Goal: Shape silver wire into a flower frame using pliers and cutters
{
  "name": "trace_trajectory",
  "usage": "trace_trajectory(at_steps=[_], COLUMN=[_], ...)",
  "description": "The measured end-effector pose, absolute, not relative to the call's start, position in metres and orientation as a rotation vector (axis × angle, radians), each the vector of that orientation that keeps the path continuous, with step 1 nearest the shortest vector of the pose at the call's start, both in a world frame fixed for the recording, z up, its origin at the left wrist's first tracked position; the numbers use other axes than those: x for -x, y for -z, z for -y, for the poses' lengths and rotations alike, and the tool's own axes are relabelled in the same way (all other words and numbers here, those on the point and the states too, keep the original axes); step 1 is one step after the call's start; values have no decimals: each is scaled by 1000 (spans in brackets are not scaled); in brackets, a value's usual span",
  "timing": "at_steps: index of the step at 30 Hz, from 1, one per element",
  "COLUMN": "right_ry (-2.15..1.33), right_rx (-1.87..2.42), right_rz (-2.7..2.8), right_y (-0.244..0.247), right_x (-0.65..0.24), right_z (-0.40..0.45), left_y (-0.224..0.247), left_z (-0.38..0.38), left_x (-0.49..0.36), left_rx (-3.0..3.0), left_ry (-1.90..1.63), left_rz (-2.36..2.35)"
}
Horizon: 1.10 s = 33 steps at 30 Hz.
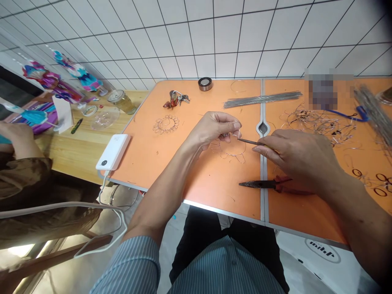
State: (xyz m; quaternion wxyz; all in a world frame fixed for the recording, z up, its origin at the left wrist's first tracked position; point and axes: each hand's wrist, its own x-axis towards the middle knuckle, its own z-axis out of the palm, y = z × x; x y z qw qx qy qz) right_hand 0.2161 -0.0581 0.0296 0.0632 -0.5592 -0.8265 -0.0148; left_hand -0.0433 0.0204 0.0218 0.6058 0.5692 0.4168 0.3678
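My left hand (216, 125) pinches a thin wire ring (233, 155) bent into petal-like loops, held just above the orange table. Closed around a slim pointed metal tool (249, 141) is my right hand (294, 153); the tool's grip end is hidden in the fingers, so its kind is unclear. The tool's tip meets, or nearly meets, the wire by my left fingertips. Below my right hand, long-nose pliers (260, 184) with red handles lie on the table, partly under the wrist. A similar looped wire ring (166, 124) rests left of my left hand.
A bundle of straight wires (263, 99) lies at the back, near a tape roll (205, 84) and keys (177, 99). Tangled wire pieces (324, 124) spread at right. A white power bank (113, 152) sits at the left edge. Another person's arm (18, 141) is far left.
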Motion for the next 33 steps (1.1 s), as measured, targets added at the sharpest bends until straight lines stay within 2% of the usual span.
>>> trace_trajectory(at_steps=[8,17,33], right_ry=[66,-4,-203], right_rx=[1582,1787,1797], right_rz=[2494,2491,2474], right_y=[-35,-33,-36], right_x=[-214,-211,-211], right_z=[59,59,56], left_y=[-28,-25,-21], left_z=[-16,-14,-17], left_x=[39,37,38], left_rx=[-1333,-1342,-1401], left_ry=[-855,-913,-919], left_rz=[-981,-894,-860])
